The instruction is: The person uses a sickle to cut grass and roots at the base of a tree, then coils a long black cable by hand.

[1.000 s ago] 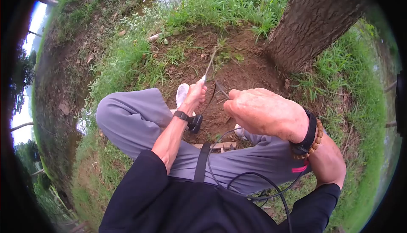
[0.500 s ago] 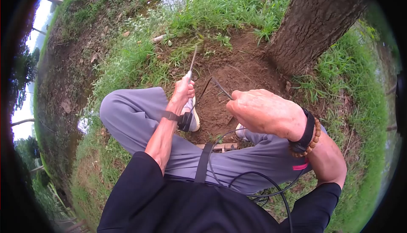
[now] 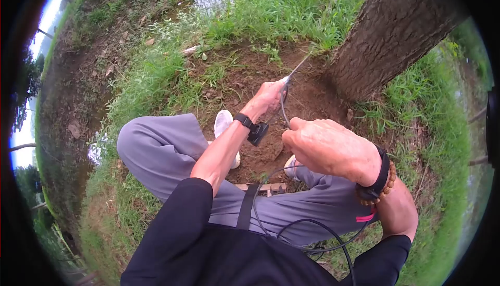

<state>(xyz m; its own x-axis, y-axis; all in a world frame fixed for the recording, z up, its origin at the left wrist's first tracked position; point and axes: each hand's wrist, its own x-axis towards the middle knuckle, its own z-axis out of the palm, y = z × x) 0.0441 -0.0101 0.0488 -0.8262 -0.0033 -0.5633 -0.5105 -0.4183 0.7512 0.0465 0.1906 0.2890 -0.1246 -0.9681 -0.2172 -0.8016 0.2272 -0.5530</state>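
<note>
1. Left hand: clenched round the pale handle of a thin rod. Rod points to 1–2 o'clock, far end over dirt by grass, near tree trunk base.
2. Right hand: at 4–5 o'clock from left, fingers curled; thin grey strip at its 10–11 o'clock side. Grip on it hidden, can't tell.
3. Rod looks light, fairly stiff, maybe whippy; slim shaft could bend or slip. Best held at handle.
4. Black cable loops over lap, 6 o'clock; soft, could snag.
</note>
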